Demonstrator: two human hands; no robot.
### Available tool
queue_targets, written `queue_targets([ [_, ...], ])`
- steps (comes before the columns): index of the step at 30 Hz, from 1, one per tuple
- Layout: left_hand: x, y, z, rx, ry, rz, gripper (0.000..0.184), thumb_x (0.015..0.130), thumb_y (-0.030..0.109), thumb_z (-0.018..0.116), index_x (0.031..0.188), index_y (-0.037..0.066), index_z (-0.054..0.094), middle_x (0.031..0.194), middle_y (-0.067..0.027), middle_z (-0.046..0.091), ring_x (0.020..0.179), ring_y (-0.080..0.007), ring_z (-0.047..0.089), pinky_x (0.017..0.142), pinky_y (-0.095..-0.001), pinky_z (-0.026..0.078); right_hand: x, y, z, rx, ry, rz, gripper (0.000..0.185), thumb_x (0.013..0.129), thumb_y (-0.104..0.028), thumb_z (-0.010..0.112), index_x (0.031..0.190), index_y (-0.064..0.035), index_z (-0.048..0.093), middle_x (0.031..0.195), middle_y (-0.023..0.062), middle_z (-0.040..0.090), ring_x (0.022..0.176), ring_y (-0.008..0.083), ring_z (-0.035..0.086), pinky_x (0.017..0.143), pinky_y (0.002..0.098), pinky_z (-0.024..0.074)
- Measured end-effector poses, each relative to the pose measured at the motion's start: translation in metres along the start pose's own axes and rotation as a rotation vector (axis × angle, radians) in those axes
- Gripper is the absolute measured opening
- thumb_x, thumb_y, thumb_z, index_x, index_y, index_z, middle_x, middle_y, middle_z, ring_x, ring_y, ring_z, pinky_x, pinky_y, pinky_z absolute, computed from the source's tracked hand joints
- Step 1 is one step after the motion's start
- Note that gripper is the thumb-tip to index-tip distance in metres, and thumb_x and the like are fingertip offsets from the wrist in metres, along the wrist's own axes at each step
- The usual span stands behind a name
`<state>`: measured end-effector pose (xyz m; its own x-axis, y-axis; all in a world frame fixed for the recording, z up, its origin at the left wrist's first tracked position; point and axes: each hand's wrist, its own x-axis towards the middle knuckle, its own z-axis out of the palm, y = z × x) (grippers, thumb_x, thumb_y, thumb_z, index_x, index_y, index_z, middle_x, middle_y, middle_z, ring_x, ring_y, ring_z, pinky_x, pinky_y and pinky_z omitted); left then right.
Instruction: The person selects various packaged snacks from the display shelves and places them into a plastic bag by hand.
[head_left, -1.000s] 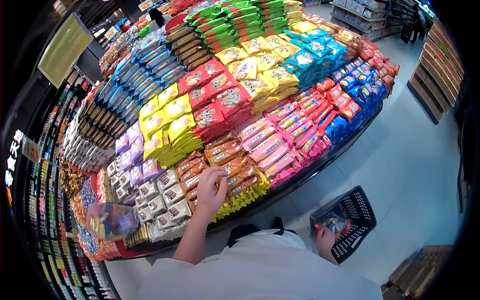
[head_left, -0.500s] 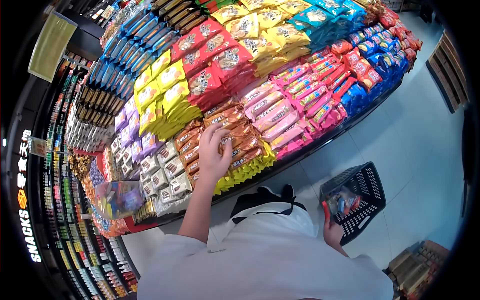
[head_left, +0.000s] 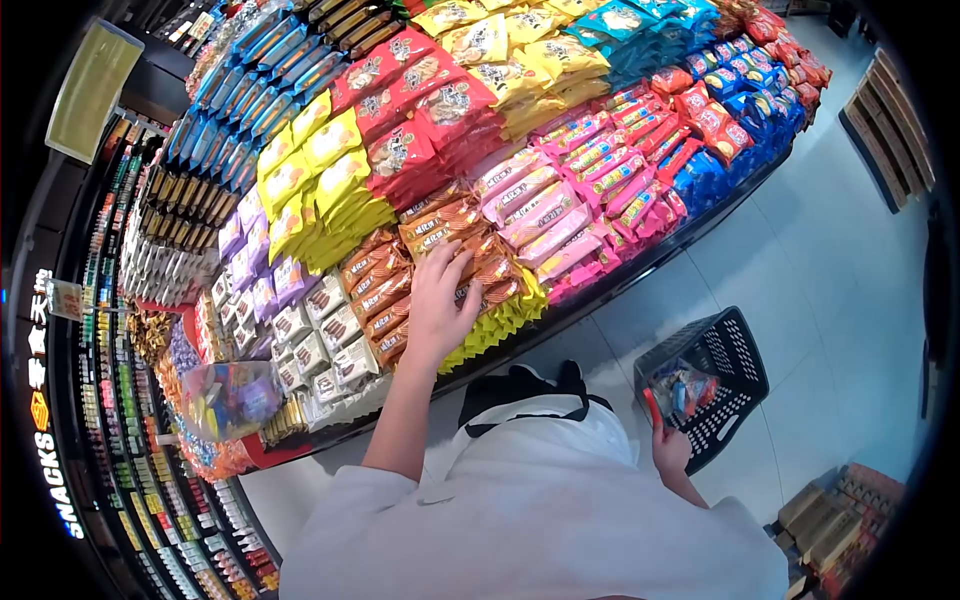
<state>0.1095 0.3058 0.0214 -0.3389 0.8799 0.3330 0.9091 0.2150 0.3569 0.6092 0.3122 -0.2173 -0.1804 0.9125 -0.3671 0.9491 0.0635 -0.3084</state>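
Resting half-curled on still-stacked brown packets (head_left: 383, 292): left hand (head_left: 438, 308) (hold unclear), while right hand (head_left: 672, 450) grips a part-filled basket (head_left: 738, 345).

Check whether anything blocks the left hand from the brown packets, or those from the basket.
Nothing visible blocks the left hand from the brown packets; it is right over them. Toward the basket, yellow packets and the display's dark edge lie between, seemingly easy to clear.
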Motion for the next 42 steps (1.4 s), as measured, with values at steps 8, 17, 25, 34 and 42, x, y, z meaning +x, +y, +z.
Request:
queue_targets([
  [8, 0.016, 0.015, 0.001, 0.039, 0.026, 0.071, 0.076, 0.09, 0.016, 0.068, 0.154, -0.002, 0.031, 0.158, -0.023, 0.036, 0.145, -0.0402, 0.037, 0.119, -0.0492, 0.029, -0.001, 0.002, 0.001, 0.008, 0.027, -0.044, 0.046, 0.096, -0.038, 0.056, 0.072, -0.0026, 0.072, 0.066, 0.0234, 0.065, 0.065, 0.0433, 0.067, 0.063, 0.0522, 0.0533],
  [17, 0.028, -0.003, 0.046, 0.323, -0.065, -0.11, 0.083, 0.099, 0.053, 0.052, 0.156, -0.002, 0.029, 0.164, -0.0208, 0.028, 0.153, -0.0346, 0.023, 0.122, -0.0559, 0.015, -0.005, 0.0, 0.001, -0.007, 0.06, -0.02, 0.05, 0.098, -0.041, 0.052, 0.072, -0.0028, 0.072, 0.067, 0.0237, 0.066, 0.066, 0.0446, 0.066, 0.064, 0.0535, 0.0529],
  [25, 0.028, 0.0, 0.045, 0.275, -0.06, -0.114, 0.083, 0.097, 0.053, 0.053, 0.154, -0.004, 0.031, 0.163, -0.0215, 0.03, 0.152, -0.0361, 0.024, 0.122, -0.0563, 0.015, 0.001, -0.013, -0.013, -0.115, 0.005, 0.07, 0.041, 0.092, -0.041, 0.057, 0.083, -0.0058, 0.077, 0.074, 0.0182, 0.07, 0.071, 0.0394, 0.07, 0.069, 0.048, 0.0558],
  [34, 0.029, 0.004, 0.044, 0.276, -0.048, -0.125, 0.084, 0.097, 0.055, 0.052, 0.155, -0.003, 0.032, 0.163, -0.0202, 0.03, 0.153, -0.0351, 0.024, 0.123, -0.0549, 0.015, 0.103, -0.141, -0.103, 0.386, 0.491, -0.254, 0.023, 0.09, -0.022, 0.062, 0.104, -0.0085, 0.074, 0.096, 0.0153, 0.073, 0.089, 0.0355, 0.07, 0.08, 0.0442, 0.0552],
  [42, 0.027, 0.006, 0.021, 0.262, -0.096, -0.128, 0.087, 0.098, 0.061, 0.047, 0.155, -0.002, 0.031, 0.163, -0.0202, 0.031, 0.154, -0.0334, 0.021, 0.124, -0.0544, 0.011, 0.104, -0.276, -0.158, 0.773, 0.451, -0.697, 0.015, 0.092, -0.009, 0.063, 0.101, -0.006, 0.074, 0.095, 0.0127, 0.072, 0.088, 0.0282, 0.071, 0.078, 0.0362, 0.0558],
])
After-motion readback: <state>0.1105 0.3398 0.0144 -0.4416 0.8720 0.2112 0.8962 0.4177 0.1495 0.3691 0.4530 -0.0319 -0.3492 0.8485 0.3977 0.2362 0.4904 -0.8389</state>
